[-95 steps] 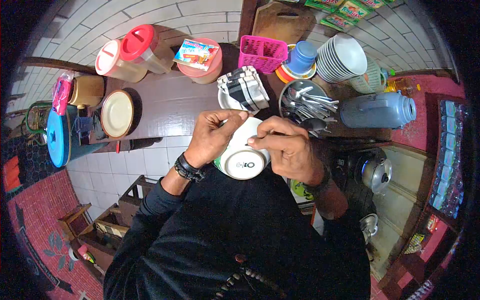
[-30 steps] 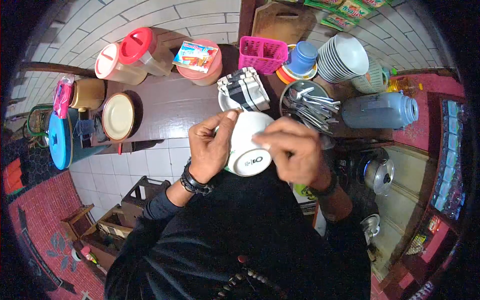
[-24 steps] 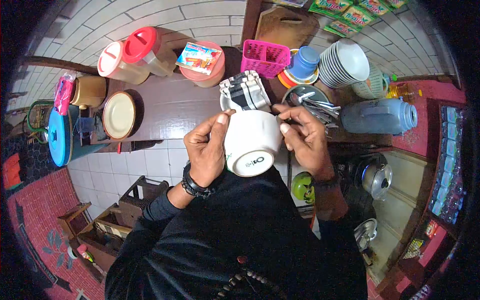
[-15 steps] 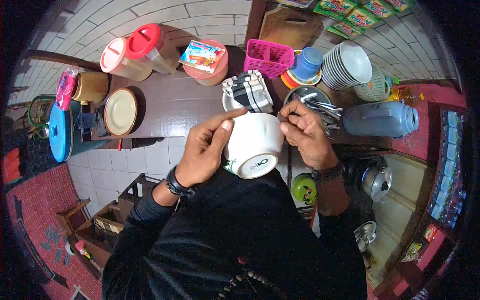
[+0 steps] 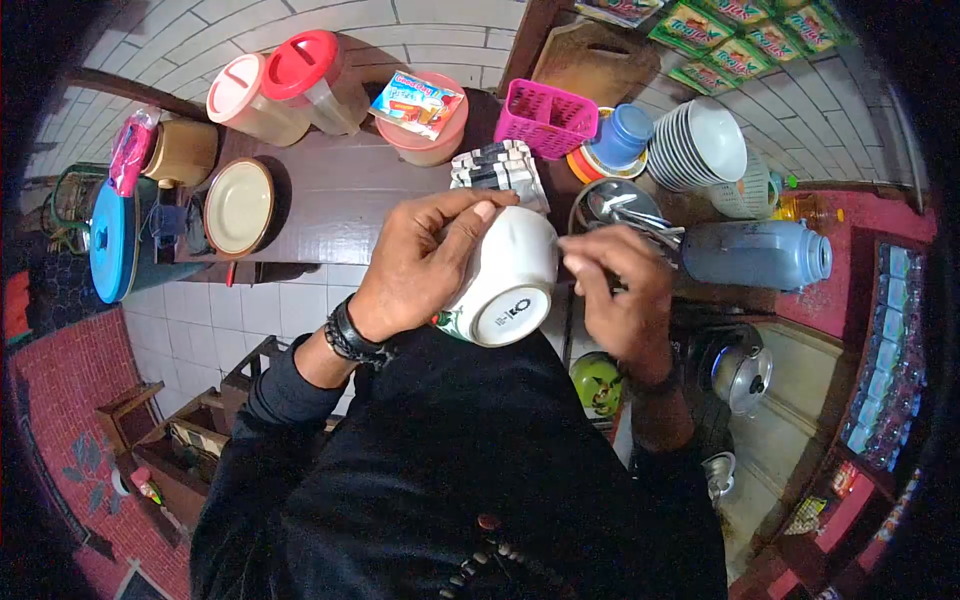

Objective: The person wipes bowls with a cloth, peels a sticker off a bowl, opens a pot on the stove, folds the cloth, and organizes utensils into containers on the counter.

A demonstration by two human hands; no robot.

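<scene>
A white bowl is tipped so its stamped base faces me, with a green print low on its left side. My left hand grips the bowl from the left, thumb on the outer wall and fingers over the rim. Close to the bowl's right side is my right hand, slightly blurred, its thumb and forefinger apart and nothing visible between them. Behind the bowl lies a striped black-and-white cloth on the brown table.
A cream plate and lidded pitchers stand to the left. Stacked bowls, a pink basket, spoons and a blue-grey flask are at the right. A pot sits on a stove, lower right.
My right hand has come off the bowl's rim and shifted slightly right and down. The bowl has turned a little in my left hand. The camera view has shifted slightly.
</scene>
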